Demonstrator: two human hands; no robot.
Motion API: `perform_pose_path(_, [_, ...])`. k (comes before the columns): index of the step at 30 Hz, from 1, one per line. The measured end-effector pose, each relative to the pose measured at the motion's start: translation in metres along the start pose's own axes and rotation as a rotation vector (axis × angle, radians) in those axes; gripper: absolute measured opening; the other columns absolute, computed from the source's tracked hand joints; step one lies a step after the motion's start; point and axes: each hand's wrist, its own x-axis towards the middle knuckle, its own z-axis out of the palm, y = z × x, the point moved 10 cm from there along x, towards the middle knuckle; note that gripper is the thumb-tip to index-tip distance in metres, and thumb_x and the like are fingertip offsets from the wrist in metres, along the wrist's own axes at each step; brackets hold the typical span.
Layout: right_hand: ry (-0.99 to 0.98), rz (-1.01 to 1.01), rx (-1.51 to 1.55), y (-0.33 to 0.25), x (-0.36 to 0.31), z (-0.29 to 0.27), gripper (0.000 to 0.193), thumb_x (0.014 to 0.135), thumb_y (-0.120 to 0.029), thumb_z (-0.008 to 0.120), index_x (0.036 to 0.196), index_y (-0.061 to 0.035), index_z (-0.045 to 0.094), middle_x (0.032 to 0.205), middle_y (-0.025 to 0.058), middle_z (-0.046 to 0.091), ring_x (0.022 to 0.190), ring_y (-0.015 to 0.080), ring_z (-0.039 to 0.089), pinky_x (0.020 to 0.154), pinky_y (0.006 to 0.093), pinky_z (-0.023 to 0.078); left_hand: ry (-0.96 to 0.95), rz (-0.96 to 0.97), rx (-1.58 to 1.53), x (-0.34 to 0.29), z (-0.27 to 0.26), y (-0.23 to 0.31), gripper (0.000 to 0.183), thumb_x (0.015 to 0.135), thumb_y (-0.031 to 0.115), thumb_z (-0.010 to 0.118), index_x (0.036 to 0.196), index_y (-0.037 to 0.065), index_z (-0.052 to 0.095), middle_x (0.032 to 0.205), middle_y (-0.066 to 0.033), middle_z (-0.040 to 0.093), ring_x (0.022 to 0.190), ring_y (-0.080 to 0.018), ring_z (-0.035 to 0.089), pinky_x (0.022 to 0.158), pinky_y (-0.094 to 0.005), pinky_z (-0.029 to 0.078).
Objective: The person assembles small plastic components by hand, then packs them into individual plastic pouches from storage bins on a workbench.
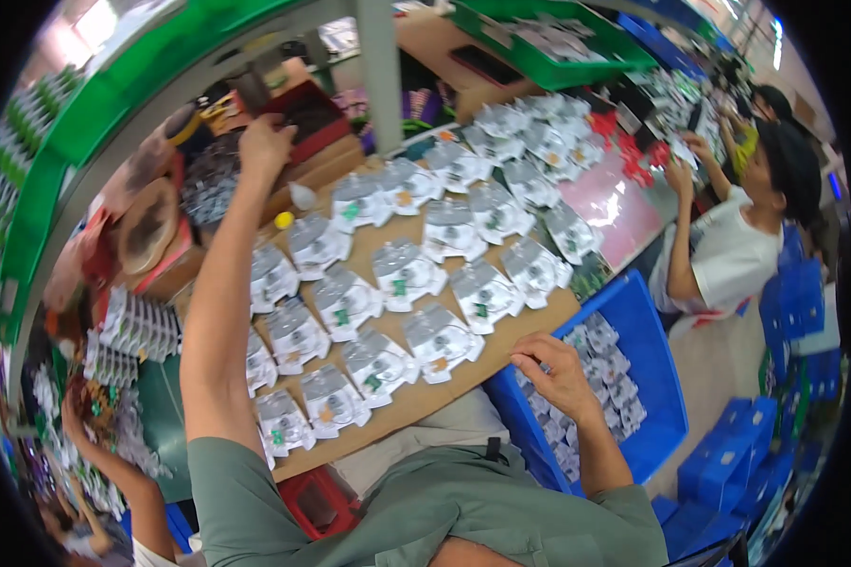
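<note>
Your left hand point(265, 144) reaches far over table point(425, 392), closed at red box point(304, 113); grip contents indiscernible. Your right hand point(560, 370) loosely curled, empty, over blue bin point(657, 350) of clear packs point(605, 378).

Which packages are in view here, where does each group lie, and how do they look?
Clear blister packs: rows on the brown board, rounded, with small green or orange tags.
More packs: loose in the blue bin by the right hand.
Card stacks: on the left, white, standing on edge.
Green tray: at the top, holds greyish packs.
Left hand: reaches to a dark red box.
</note>
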Motion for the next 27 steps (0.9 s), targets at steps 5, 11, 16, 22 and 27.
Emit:
perform_pose_path(5, [0.125, 0.207, 0.093, 0.037, -0.021, -0.028, 0.008, 0.087, -0.005, 0.066, 0.089, 0.0026, 0.067, 0.09, 0.01, 0.066, 0.075, 0.0163, 0.063, 0.064, 0.0277, 0.049, 0.008, 0.069, -0.066, -0.036, 0.0, 0.003, 0.04, 0.083, 0.024, 0.069, 0.114, -0.001, 0.063, 0.099, -0.0181, 0.069, 0.086, -0.0254, 0.067, 0.077, -0.0336, 0.052])
perform_pose_path(11, [0.431, 0.226, -0.007, 0.103, -0.021, -0.085, 0.017, 0.09, -0.01, 0.064, 0.101, 0.003, 0.064, 0.084, 0.0078, 0.065, 0.069, 0.013, 0.062, 0.061, 0.0254, 0.049, -0.147, -0.275, -0.264, -0.281, -0.106, 0.008, 0.029, 0.093, 0.005, 0.054, 0.121, -0.004, 0.058, 0.117, -0.0116, 0.062, 0.107, -0.0155, 0.058, 0.092, -0.0282, 0.045])
perform_pose_path(16, [0.702, 0.254, -0.08, 0.121, -0.015, -0.129, 0.032, 0.089, -0.019, 0.065, 0.113, 0.0026, 0.06, 0.084, 0.012, 0.066, 0.071, 0.0207, 0.064, 0.066, 0.032, 0.05, 0.17, -0.5, 0.31, -0.47, -0.224, -0.093, 0.032, 0.097, 0.015, 0.055, 0.119, -0.007, 0.056, 0.108, -0.0203, 0.063, 0.097, -0.0267, 0.062, 0.088, -0.0353, 0.047])
perform_pose_path(22, [0.845, 0.265, -0.335, 0.181, 0.032, -0.167, 0.037, 0.091, -0.022, 0.06, 0.119, 0.0012, 0.057, 0.092, 0.0171, 0.068, 0.085, 0.0331, 0.066, 0.078, 0.0409, 0.051, 0.225, -0.498, 0.316, -0.568, -0.213, -0.181, 0.04, 0.1, 0.025, 0.049, 0.125, -0.006, 0.05, 0.095, -0.0172, 0.063, 0.076, -0.0224, 0.06, 0.059, -0.0326, 0.049])
perform_pose_path(27, [0.628, 0.278, -0.312, 0.205, 0.06, -0.164, 0.028, 0.087, -0.021, 0.058, 0.106, -0.0018, 0.065, 0.09, 0.02, 0.069, 0.086, 0.0363, 0.067, 0.08, 0.0436, 0.052, 0.261, -0.455, 0.274, -0.566, -0.185, -0.22, 0.035, 0.098, 0.022, 0.049, 0.124, -0.002, 0.053, 0.079, -0.0069, 0.055, 0.051, -0.0101, 0.045, 0.043, -0.0263, 0.037])
